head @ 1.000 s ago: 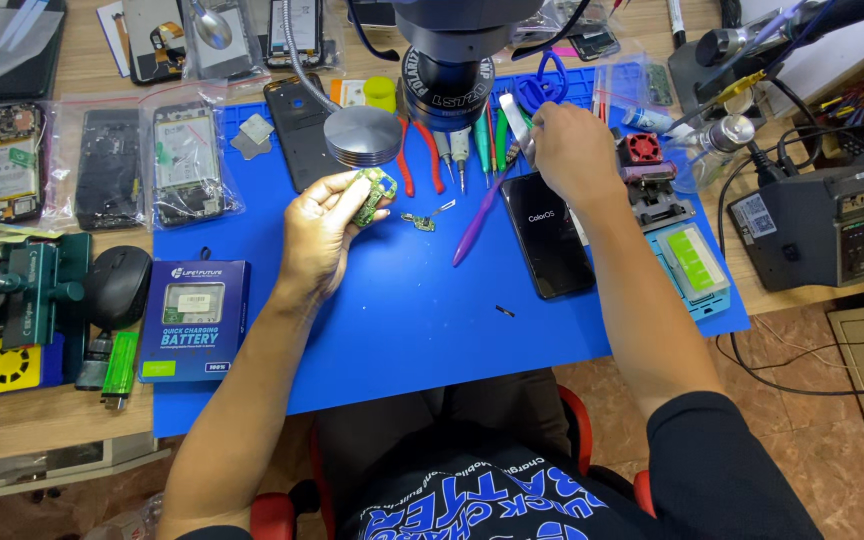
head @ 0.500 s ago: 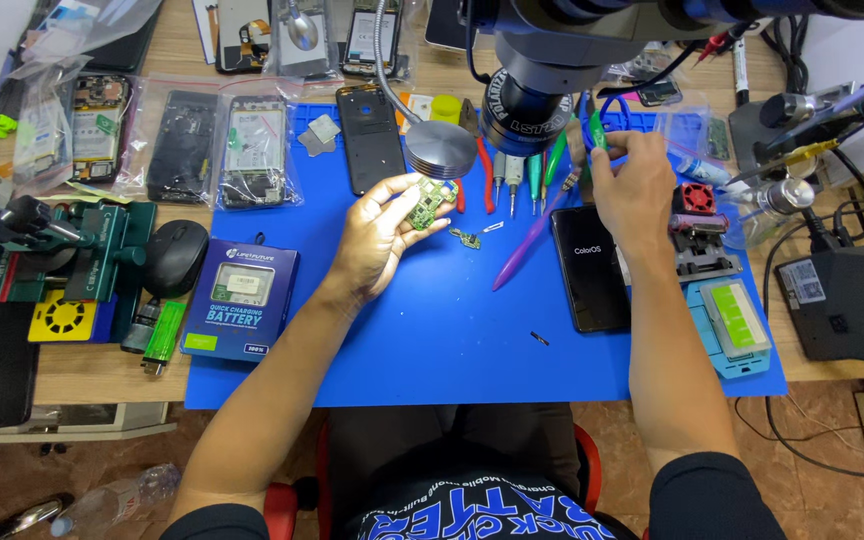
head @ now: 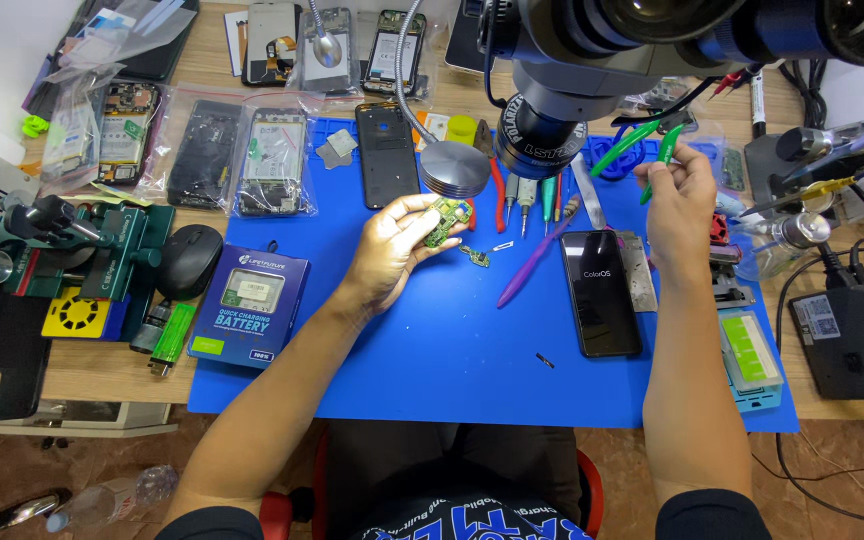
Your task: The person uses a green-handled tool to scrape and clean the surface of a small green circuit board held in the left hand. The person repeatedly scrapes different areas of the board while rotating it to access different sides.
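Note:
My left hand [head: 393, 248] holds a small green circuit board [head: 445, 219] above the blue work mat [head: 432, 340], just under the microscope head [head: 552, 120]. My right hand [head: 679, 195] is raised at the mat's right side and grips green-handled cutters [head: 642, 142] by the handles. A black phone with a lit screen [head: 600, 291] lies on the mat below my right hand. A small board fragment [head: 474, 256] and a purple pry tool [head: 537, 265] lie between my hands.
A blue battery box [head: 250, 305], a black mouse [head: 189, 260] and a green fixture [head: 82, 255] sit at the left. Bagged phone parts [head: 202, 150] line the back. Screwdrivers and red-handled pliers [head: 524, 195] lie under the microscope. A soldering station [head: 857, 340] stands at the right.
My right hand has lifted the green cutters up and to the right, away from the tool row. My left hand keeps the circuit board; the view has shifted.

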